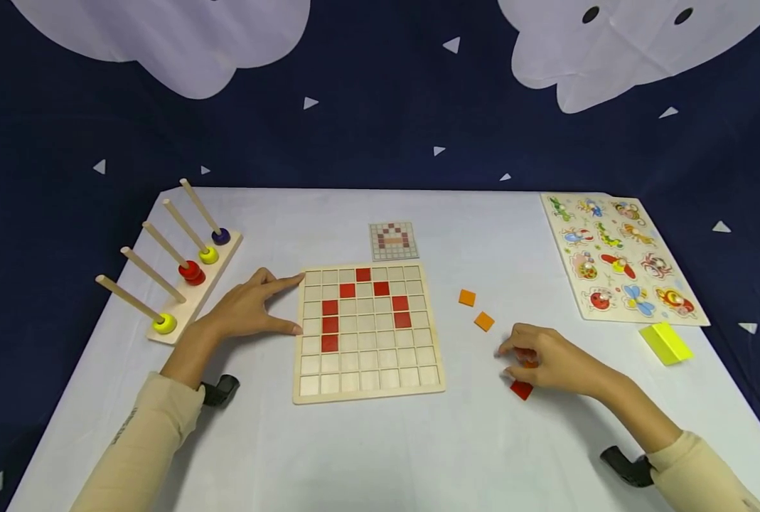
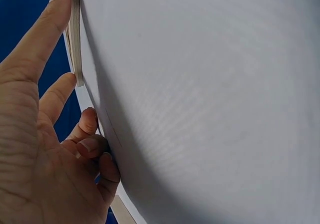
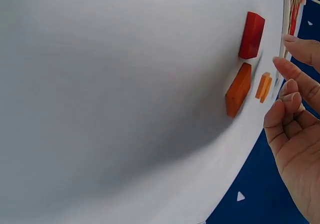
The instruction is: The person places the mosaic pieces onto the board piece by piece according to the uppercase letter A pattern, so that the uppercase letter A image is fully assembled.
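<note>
My left hand (image 1: 242, 309) rests at the left side of a wooden grid board (image 1: 368, 397). Its index fingertip touches near the top left corner and the thumb lies lower along the same edge. Several red square tiles (image 1: 330, 325) sit in the board's cells in an arch shape. To the right of the board, my right hand (image 1: 549, 361) hovers over loose tiles, thumb and index finger apart. Below its fingers lie a red tile (image 3: 252, 35) and an orange tile (image 3: 238, 89). In the head view the hand partly hides the tiles under it.
Two orange tiles (image 1: 484, 321) lie between board and right hand. A small pattern card (image 1: 394, 243) is behind the board. A peg stand with coloured rings (image 1: 190, 273) stands left; an insect puzzle (image 1: 623, 259) and a yellow block (image 1: 666, 344) are at right.
</note>
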The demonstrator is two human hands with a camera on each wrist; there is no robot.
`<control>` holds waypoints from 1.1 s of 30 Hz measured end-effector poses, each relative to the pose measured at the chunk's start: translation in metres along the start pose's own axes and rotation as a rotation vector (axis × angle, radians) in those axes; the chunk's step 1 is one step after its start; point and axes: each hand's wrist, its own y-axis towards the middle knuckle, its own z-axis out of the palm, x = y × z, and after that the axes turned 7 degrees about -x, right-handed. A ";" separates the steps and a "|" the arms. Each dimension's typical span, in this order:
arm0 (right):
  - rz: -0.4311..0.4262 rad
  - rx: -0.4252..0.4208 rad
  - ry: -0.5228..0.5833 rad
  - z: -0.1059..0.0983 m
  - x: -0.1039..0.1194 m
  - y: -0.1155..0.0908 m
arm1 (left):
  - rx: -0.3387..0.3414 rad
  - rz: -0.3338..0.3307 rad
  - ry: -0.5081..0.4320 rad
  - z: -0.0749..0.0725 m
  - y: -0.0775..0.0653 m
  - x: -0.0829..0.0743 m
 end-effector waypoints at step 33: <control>-0.096 -0.021 -0.008 0.004 -0.009 -0.035 | -0.006 0.001 -0.010 -0.001 -0.001 -0.001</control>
